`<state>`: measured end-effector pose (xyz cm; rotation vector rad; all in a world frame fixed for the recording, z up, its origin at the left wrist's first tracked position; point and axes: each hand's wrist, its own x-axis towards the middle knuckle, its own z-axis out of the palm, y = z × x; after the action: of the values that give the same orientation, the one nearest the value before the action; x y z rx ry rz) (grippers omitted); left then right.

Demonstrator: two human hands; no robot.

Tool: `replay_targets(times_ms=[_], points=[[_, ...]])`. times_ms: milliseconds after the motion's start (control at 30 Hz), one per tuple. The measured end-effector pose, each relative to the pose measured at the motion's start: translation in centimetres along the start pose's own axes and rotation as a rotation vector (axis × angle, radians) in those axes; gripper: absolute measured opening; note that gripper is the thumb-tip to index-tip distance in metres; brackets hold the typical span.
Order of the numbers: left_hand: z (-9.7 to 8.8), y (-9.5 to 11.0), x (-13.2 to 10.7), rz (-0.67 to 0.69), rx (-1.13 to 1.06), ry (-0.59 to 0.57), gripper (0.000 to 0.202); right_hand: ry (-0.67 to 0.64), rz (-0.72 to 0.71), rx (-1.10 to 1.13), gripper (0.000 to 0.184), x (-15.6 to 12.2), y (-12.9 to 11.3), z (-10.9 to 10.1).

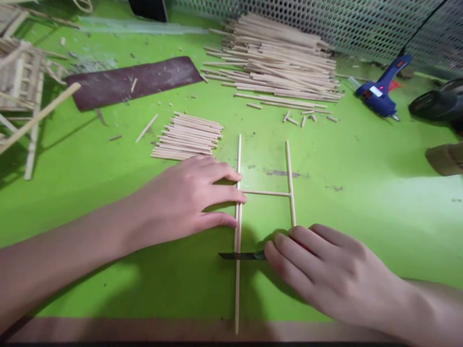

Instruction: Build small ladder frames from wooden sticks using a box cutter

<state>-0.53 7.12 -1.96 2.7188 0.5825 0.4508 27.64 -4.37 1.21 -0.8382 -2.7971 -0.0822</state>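
Observation:
An H-shaped frame of thin wooden sticks lies on the green table. My left hand rests flat on the table with its fingertips pressing the frame's left upright and a longer loose stick beside it. My right hand is closed round a knife handle. The dark knife blade lies across the long stick, just below the frame's left upright.
A small stack of short sticks lies behind my left hand, a big pile of long sticks further back. A brown sandpaper strip, a blue glue gun, a stick-built model at left, and a dark tool at right.

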Motion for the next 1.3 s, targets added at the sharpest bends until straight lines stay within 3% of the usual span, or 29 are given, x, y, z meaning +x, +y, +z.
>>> replay_targets(times_ms=[1300], points=[[-0.07, -0.08, 0.2, -0.048, -0.073, 0.007, 0.032, -0.045, 0.014, 0.013, 0.022, -0.14, -0.01, 0.06]])
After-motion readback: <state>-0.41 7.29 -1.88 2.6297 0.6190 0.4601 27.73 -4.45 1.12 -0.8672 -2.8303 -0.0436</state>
